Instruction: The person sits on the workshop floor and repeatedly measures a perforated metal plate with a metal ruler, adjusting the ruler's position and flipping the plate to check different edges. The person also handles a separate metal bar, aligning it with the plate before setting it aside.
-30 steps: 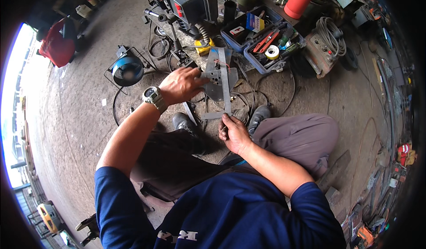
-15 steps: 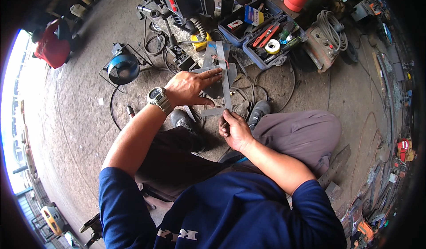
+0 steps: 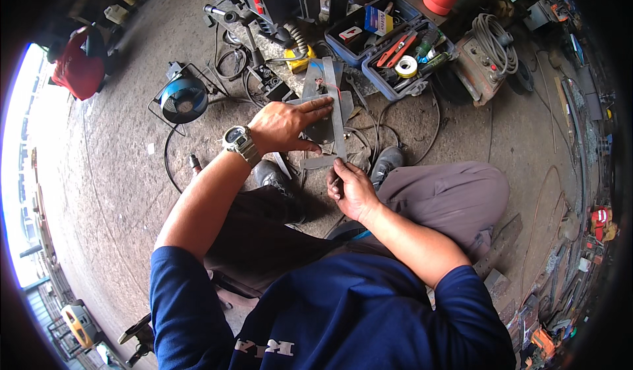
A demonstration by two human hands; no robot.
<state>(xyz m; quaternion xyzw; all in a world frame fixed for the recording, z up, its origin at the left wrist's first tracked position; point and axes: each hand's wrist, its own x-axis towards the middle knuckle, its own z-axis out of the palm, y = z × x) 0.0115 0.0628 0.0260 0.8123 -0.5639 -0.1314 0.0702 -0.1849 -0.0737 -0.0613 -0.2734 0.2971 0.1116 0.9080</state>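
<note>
An L-shaped steel square (image 3: 337, 129) lies over a grey metal plate (image 3: 319, 130) on the floor in front of me, its long leg pointing away. My left hand (image 3: 280, 126), with a watch (image 3: 239, 143) at the wrist, lies across the plate. Its fingers are stretched out, and the fingertips press on the square's long leg; the thumb points toward the short leg. At the near corner of the square, my right hand (image 3: 354, 191) pinches the steel between thumb and curled fingers. Small red marks or bits show on the plate beyond my left fingertips.
A blue toolbox (image 3: 395, 93) with red-handled tools and a tape roll (image 3: 406, 67) stands beyond the plate. Cables (image 3: 376, 123) loop around it. A fan (image 3: 184, 98) stands at left, a cable-topped machine (image 3: 486, 67) at right. A person in red (image 3: 79, 63) crouches far left.
Both hands and the near corner of the square have shifted very slightly away from me. The right-hand pinch and the left hand's flat press look the same.
</note>
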